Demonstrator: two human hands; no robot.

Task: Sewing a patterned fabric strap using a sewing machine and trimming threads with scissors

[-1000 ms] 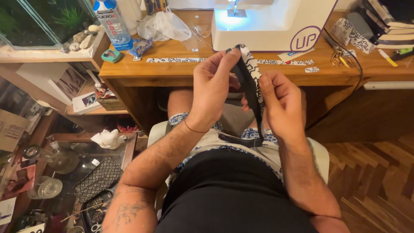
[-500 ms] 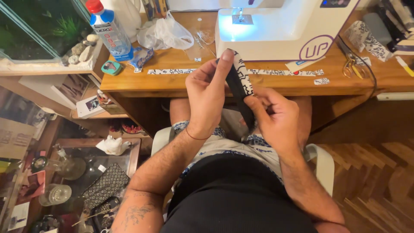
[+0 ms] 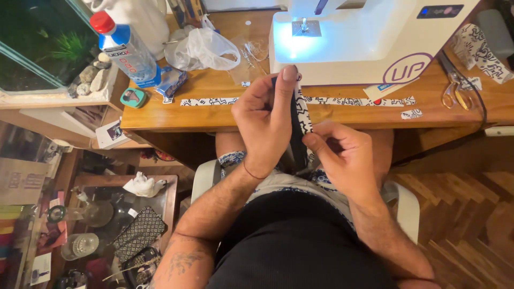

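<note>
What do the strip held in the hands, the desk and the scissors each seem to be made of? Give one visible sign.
Strip: probably woven fabric, printed black on white; it bends between the left hand and right hand.
Desk: varnished wood; grain and gloss show.
Scissors: likely metal with gold-toned handles; too small to confirm.

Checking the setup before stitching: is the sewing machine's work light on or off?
On. The sewing machine shows a bright bluish-white glow around its needle area, lighting the white bed beneath it.
</note>
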